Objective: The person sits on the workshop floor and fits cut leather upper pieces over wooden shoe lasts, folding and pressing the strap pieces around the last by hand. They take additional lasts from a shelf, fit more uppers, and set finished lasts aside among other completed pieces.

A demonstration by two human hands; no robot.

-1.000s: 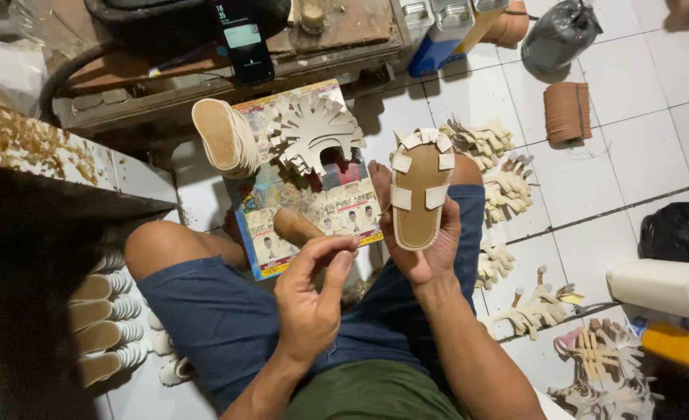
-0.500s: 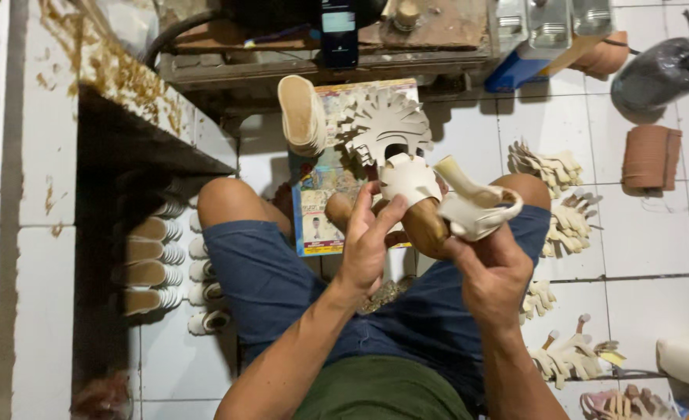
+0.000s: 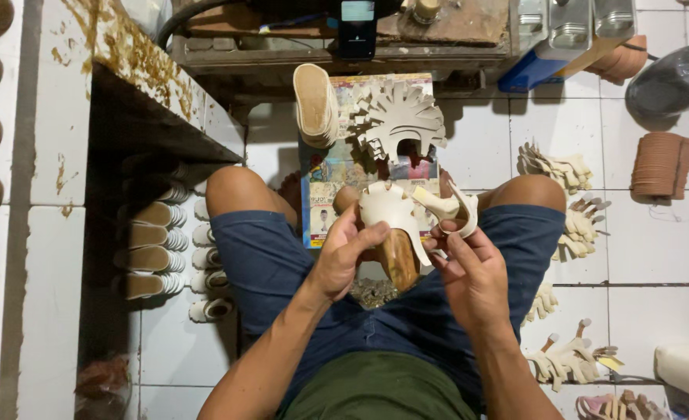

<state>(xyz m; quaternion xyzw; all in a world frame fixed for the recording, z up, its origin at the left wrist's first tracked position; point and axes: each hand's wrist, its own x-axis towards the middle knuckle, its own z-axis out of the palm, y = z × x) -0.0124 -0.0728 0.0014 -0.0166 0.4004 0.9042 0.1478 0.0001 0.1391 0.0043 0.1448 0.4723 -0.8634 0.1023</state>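
**Fitting a cream sandal top on a wooden foot shape**

We sit on the white tile floor (image 3: 406, 140) and look down at our lap, in the middle of the frame. Our left hand (image 3: 343, 260) curls its fingers around a cream sandal top (image 3: 391, 211) and presses it onto a brown wooden foot shape (image 3: 397, 260) that stands between our knees. Our right hand (image 3: 473, 272) pinches one loose strap (image 3: 445, 208) of that top between thumb and fingers, pulling it to the right.

Just above our hands, a stack of cut cream pieces (image 3: 403, 117) lies on a colourful paper (image 3: 336, 167), beside a tan sole (image 3: 315, 105). More cut pieces (image 3: 554, 167) sit on the tiles at the right. Finished soles (image 3: 154, 237) line up under the shelf at the left.

We think the top could slip crooked on the foot shape if our left hand lets go a little. The strap could tear or stretch if we pull too hard. The foot shape could tip over, because only our hands and legs seem to steady it.
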